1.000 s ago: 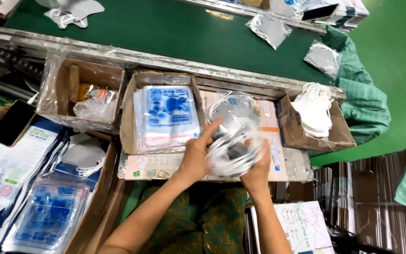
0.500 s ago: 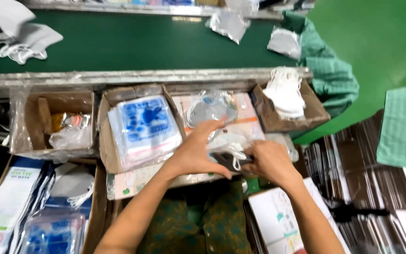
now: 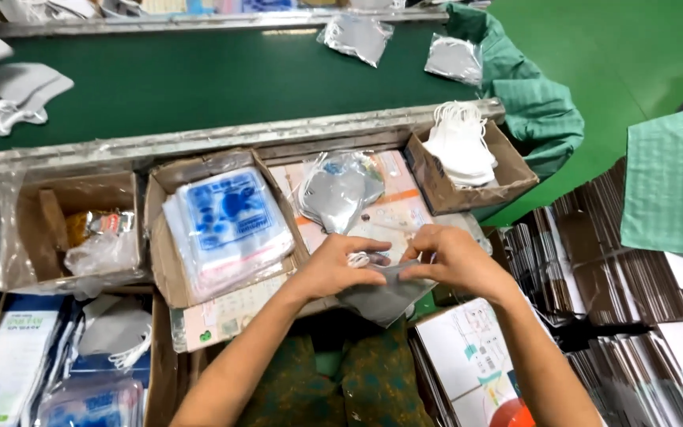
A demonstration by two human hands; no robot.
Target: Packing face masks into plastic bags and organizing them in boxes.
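**Two hands on one grey mask**

Both the left hand [image 3: 333,267] and right hand [image 3: 448,259] pinch a grey face mask [image 3: 385,294] above the desk [image 3: 405,212]. One bagged mask [image 3: 338,190] lies finished; this one remains unbagged.

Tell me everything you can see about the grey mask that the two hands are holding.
The grey mask looks like soft, matte fabric, folded flat, with a pointed lower edge hanging over the front of the work surface. A white ear loop shows near its top. The left hand and the right hand pinch its upper edge from either side, fingers meeting over it. It lies just below a clear plastic bag with another grey mask inside.
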